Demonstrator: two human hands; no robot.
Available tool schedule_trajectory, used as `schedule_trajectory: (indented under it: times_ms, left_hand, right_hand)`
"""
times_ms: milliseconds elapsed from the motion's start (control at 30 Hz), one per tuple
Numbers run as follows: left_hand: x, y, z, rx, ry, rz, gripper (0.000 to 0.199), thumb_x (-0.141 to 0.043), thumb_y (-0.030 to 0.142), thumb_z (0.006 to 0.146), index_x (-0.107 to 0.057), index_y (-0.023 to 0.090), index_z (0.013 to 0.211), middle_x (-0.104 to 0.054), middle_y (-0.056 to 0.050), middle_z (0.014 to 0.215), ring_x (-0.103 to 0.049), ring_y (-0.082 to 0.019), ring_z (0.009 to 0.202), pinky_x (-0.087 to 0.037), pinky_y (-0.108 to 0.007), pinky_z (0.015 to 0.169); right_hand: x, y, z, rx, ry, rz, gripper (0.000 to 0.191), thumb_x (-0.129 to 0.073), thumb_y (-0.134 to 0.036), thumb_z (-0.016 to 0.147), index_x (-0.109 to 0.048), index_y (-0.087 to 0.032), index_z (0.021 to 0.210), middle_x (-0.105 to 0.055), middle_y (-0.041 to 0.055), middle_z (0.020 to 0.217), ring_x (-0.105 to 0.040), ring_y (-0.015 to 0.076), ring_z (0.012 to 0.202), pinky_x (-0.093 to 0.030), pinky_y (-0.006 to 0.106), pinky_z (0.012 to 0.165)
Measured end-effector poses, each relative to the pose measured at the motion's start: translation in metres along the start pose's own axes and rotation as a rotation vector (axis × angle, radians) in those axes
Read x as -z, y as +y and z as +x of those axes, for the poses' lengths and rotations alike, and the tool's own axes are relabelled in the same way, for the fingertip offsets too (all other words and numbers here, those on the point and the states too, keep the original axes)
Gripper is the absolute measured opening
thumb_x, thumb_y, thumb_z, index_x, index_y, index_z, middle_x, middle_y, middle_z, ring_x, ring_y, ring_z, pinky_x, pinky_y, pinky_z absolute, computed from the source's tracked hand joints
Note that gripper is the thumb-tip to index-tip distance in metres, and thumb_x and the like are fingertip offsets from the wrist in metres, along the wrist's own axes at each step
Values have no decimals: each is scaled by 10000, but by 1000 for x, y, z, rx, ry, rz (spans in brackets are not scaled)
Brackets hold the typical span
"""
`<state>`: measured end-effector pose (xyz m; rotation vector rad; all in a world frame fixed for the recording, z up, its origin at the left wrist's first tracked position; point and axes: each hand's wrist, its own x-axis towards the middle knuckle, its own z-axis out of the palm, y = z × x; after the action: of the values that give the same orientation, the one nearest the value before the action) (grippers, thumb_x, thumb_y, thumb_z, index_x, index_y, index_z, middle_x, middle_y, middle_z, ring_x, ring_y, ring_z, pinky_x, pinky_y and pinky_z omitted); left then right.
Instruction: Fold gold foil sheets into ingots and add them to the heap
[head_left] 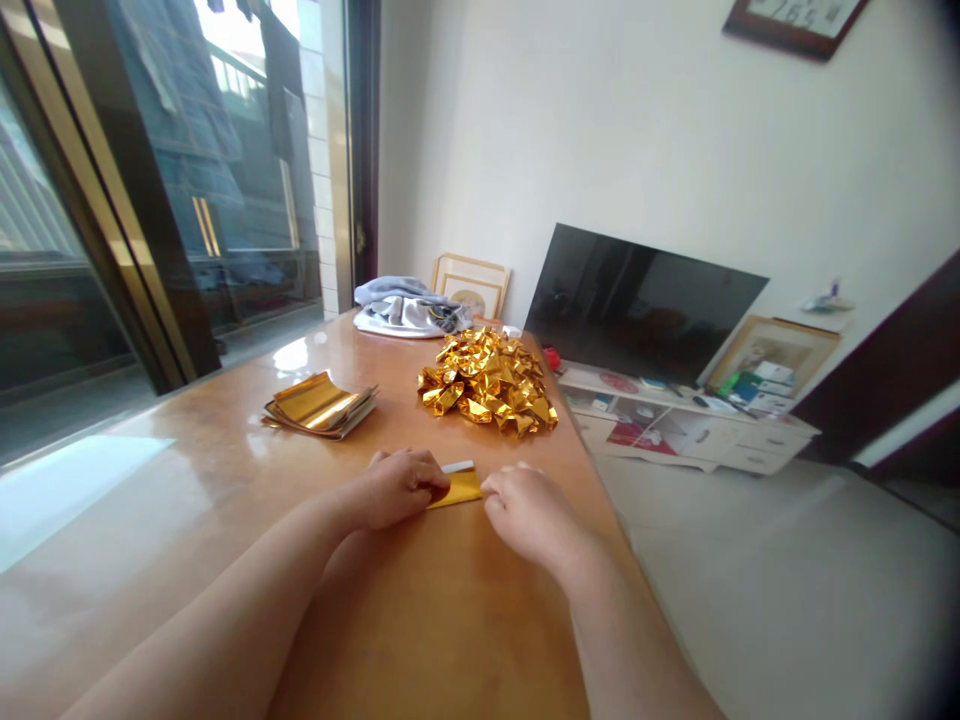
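A small piece of gold paper (463, 487) with a white strip along its far edge lies on the wooden table between my hands. My left hand (405, 487) is closed on its left end, fingers curled and pressed down. At the right end, my right hand (527, 508) has its fingers together, pinching the paper's edge. Beyond them rises a heap of shiny folded gold paper pieces (491, 382). A stack of gold paper sheets (321, 405) rests on the table to the left, its sheets slightly curled.
The glossy table (420, 620) has its right edge beside my right forearm. Folded cloths (409, 305) lie at its far end near a framed picture (471, 285). A television (641, 305) and a white cabinet (686, 430) stand beyond, right. Glass doors (225, 170) are on the left.
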<state>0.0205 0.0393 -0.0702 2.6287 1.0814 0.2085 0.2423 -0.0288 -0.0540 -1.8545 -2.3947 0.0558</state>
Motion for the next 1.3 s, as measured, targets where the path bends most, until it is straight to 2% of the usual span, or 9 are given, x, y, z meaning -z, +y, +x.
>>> schedule_trajectory:
  times_ms: [100, 200, 300, 400, 533, 800, 1033, 1300]
  left_hand:
    - [-5, -1, 2, 0, 37, -35, 295, -485, 230, 890, -740, 324, 1005, -693, -3, 1107, -620, -226, 1037, -400, -346, 909]
    - [-10, -4, 4, 6, 80, -56, 292, -476, 238, 916, -738, 320, 1015, -695, -2, 1105, -617, -213, 1034, -404, -339, 911]
    - [-14, -7, 6, 20, 96, -61, 275, -476, 248, 924, -743, 295, 973, -701, -15, 1084, -613, -215, 1034, -415, -337, 919]
    - [-17, -11, 9, 105, 175, -48, 249, -530, 245, 873, -730, 276, 1018, -690, -38, 1096, -608, -232, 1048, -431, -345, 917]
    - [-21, -20, 12, 268, 274, -28, 388, -593, 252, 798, -675, 251, 1177, -668, -71, 1157, -611, -261, 1064, -456, -357, 882]
    - [-29, -29, 17, 353, 235, -84, 371, -620, 238, 746, -679, 241, 1112, -711, -51, 1047, -645, -236, 936, -446, -302, 724]
    - [-28, -24, 20, 339, 227, -95, 170, -600, 235, 733, -681, 238, 882, -711, -19, 900, -628, -210, 856, -395, -283, 661]
    - [-23, -18, 17, 227, 212, -33, 171, -589, 185, 695, -669, 242, 835, -701, -17, 924, -609, -227, 900, -382, -326, 737]
  right_hand:
    - [-10, -4, 8, 78, 103, 74, 269, -481, -210, 934, -730, -205, 1034, -700, 82, 1044, -578, 215, 1018, -410, 312, 898]
    - [-19, -8, 12, 124, 93, 99, 282, -465, -255, 974, -720, -212, 1087, -667, 89, 1100, -554, 215, 1047, -409, 324, 931]
    - [-25, -8, 14, 105, 77, 90, 323, -435, -322, 1011, -737, -221, 1063, -655, 94, 1092, -550, 225, 1034, -416, 346, 928]
    - [-27, -7, 14, 94, 93, 87, 340, -427, -349, 1020, -743, -226, 1050, -655, 90, 1084, -547, 232, 1034, -415, 357, 930]
    - [-25, -8, 14, 90, 81, 108, 328, -435, -349, 1024, -736, -239, 1096, -655, 81, 1095, -547, 223, 1042, -410, 345, 939]
    - [-28, -9, 17, 77, 101, 137, 281, -490, -387, 1007, -715, -260, 1117, -629, 75, 1074, -544, 222, 1061, -406, 345, 946]
    - [-28, -11, 19, 80, 86, 120, 295, -509, -438, 998, -699, -303, 1180, -603, 77, 1099, -530, 235, 1102, -397, 361, 963]
    - [-33, 3, 22, -9, 92, 163, 293, -483, -377, 1007, -714, -275, 1154, -616, 80, 1068, -539, 223, 1078, -399, 338, 942]
